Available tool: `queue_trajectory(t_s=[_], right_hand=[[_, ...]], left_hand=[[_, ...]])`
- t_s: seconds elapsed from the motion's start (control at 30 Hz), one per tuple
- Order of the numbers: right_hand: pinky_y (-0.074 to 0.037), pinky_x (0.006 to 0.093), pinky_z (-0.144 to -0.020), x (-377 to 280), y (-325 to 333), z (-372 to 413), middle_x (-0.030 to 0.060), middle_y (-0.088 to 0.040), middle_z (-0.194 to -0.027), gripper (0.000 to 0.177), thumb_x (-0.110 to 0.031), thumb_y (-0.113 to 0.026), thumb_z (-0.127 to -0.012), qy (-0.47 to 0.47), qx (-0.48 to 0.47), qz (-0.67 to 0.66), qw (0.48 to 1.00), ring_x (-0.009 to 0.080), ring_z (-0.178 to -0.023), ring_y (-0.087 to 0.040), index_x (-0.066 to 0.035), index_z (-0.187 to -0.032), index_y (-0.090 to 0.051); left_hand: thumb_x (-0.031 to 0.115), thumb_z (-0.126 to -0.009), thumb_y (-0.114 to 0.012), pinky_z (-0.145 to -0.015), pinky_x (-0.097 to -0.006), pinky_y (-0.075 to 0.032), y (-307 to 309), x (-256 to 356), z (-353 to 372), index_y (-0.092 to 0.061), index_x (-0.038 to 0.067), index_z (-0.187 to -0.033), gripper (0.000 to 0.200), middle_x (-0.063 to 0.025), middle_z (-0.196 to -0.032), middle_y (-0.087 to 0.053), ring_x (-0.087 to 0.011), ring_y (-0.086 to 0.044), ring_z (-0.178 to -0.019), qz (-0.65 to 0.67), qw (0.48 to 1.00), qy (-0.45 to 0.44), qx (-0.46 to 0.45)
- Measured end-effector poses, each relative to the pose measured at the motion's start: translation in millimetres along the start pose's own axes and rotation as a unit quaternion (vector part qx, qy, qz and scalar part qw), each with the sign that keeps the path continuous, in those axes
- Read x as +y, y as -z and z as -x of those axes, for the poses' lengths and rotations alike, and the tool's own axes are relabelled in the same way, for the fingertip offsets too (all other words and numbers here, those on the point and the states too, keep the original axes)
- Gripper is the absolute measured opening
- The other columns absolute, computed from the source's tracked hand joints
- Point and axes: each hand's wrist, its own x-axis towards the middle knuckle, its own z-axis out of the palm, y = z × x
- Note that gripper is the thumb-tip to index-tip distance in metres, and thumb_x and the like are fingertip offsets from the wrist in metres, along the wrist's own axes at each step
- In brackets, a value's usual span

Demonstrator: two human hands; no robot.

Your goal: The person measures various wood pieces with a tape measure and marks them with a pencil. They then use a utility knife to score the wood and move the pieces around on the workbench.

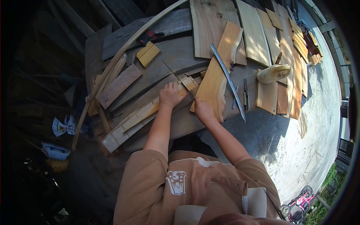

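Observation:
My right hand (203, 111) is closed around the near end of a thin-bladed saw (171, 70); the handle is hidden in the fist. The dark blade slants away to the upper left, across a narrow wood strip (150, 110) close to its far end. My left hand (171, 94) grips that strip just left of the blade, its fingers curled over the top. Under and beside the strip lie other lengths of wood. A wide, wavy-edged board (214, 84) is right beside my right hand, with a metal ruler (228, 78) lying across it.
A pen (234, 103) and a dark slim tool (246, 94) lie right of the ruler. A pale, rounded cylindrical object (273, 73) rests on a small board. Several planks (253, 33) line the back. A yellow block (148, 54) and a long curved strip (108, 69) are at left.

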Motion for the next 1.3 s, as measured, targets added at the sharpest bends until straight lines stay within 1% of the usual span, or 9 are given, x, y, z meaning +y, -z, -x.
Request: queue_trajectory(t_s=[0.03, 0.17, 0.27, 0.4, 0.53, 0.7, 0.87, 1.0, 1.3], right_hand=[[-0.044, 0.0466, -0.048, 4.8, 4.5, 12.0, 0.018, -0.057, -0.061, 0.014, -0.017, -0.04, -0.084, -0.004, 0.006, -0.011, 1.0, 0.0364, -0.054, -0.057, -0.004, -0.081, -0.044], [-0.043, 0.0481, -0.05, 14.9, 43.0, 66.5, 0.019, -0.057, -0.06, 0.015, -0.018, -0.042, -0.084, -0.047, -0.073, 0.032, 0.996, 0.0371, -0.056, -0.057, -0.004, -0.081, -0.044], [-0.044, 0.0485, -0.051, 19.6, 50.1, 80.1, 0.0197, -0.057, -0.06, 0.014, -0.018, -0.042, -0.084, -0.069, -0.084, 0.037, 0.993, 0.0375, -0.057, -0.057, -0.004, -0.082, -0.044], [-0.045, 0.0467, -0.049, 11.0, 49.0, 56.5, 0.0189, -0.058, -0.059, 0.011, -0.014, -0.044, -0.079, -0.041, -0.056, 0.042, 0.997, 0.0355, -0.055, -0.059, -0.004, -0.081, -0.046], [-0.045, 0.0479, -0.057, -7.7, 24.9, -2.6, 0.0215, -0.059, -0.067, 0.013, -0.013, -0.04, -0.082, -0.011, -0.046, -0.005, 0.999, 0.0384, -0.064, -0.059, -0.003, -0.086, -0.047], [-0.047, 0.0457, -0.059, -26.5, 19.4, -35.3, 0.02, -0.06, -0.07, 0.013, -0.011, -0.04, -0.08, 0.004, -0.029, -0.004, 1.0, 0.0357, -0.067, -0.061, -0.002, -0.085, -0.048], [-0.046, 0.0473, -0.055, 0.8, 32.2, 27.7, 0.0213, -0.058, -0.065, 0.013, -0.015, -0.04, -0.083, -0.03, -0.047, 0.03, 0.998, 0.0373, -0.061, -0.059, -0.003, -0.082, -0.046], [-0.045, 0.0479, -0.055, 22.3, 51.5, 87.2, 0.0218, -0.057, -0.066, 0.018, -0.021, -0.039, -0.087, -0.076, -0.094, 0.057, 0.991, 0.0382, -0.062, -0.058, -0.004, -0.085, -0.045], [-0.045, 0.0475, -0.057, 20.4, 58.0, 96.3, 0.0217, -0.058, -0.068, 0.019, -0.021, -0.039, -0.087, -0.056, -0.064, 0.061, 0.994, 0.0389, -0.064, -0.057, -0.003, -0.086, -0.045]], left_hand=[[0.055, -0.06, -0.064, -0.057, -0.0346, -0.046, -0.5, 0.0, 0.0, -0.049, 0.01, -0.081, 0.052, -0.0044, -0.079, -0.051, -0.0201, -0.055, -0.074, -0.001, 1.0, -0.001, 0.002], [0.056, -0.06, -0.064, -0.057, -0.0345, -0.046, 1.0, 1.0, 1.5, -0.05, 0.01, -0.081, 0.052, -0.0043, -0.079, -0.051, -0.0199, -0.055, -0.074, -0.006, 1.0, 0.001, 0.004], [0.056, -0.06, -0.064, -0.056, -0.033, -0.047, -1.2, -0.1, -0.2, -0.049, 0.01, -0.08, 0.052, -0.0043, -0.077, -0.05, -0.02, -0.055, -0.072, -0.012, 1.0, -0.002, 0.014], [0.056, -0.061, -0.063, -0.057, -0.0325, -0.046, -4.3, -1.7, 0.3, -0.048, 0.008, -0.078, 0.053, -0.0051, -0.076, -0.05, -0.0205, -0.055, -0.071, -0.009, 0.999, -0.027, 0.024], [0.056, -0.061, -0.063, -0.057, -0.0322, -0.045, -3.3, -1.0, 0.3, -0.047, 0.008, -0.076, 0.052, -0.0054, -0.075, -0.05, -0.021, -0.055, -0.071, -0.01, 0.999, -0.028, 0.028], [0.056, -0.06, -0.063, -0.056, -0.0328, -0.045, -3.9, -1.7, 0.4, -0.047, 0.009, -0.076, 0.052, -0.0053, -0.074, -0.05, -0.0211, -0.055, -0.07, -0.01, 0.999, -0.022, 0.038], [0.056, -0.06, -0.063, -0.055, -0.0326, -0.045, -2.0, -2.7, 1.7, -0.048, 0.01, -0.076, 0.052, -0.0047, -0.074, -0.05, -0.0208, -0.055, -0.069, 0.001, 0.999, -0.01, 0.039], [0.057, -0.06, -0.063, -0.057, -0.0321, -0.045, -3.1, -2.4, 2.4, -0.05, 0.009, -0.078, 0.052, -0.0045, -0.077, -0.052, -0.0195, -0.056, -0.071, 0.005, 0.999, -0.006, 0.037], [0.06, -0.063, -0.059, -0.063, -0.0325, -0.045, 1.2, -1.0, 5.3, -0.054, 0.008, -0.085, 0.057, -0.0065, -0.081, -0.054, -0.0202, -0.057, -0.076, 0.007, 0.999, -0.004, 0.035]])
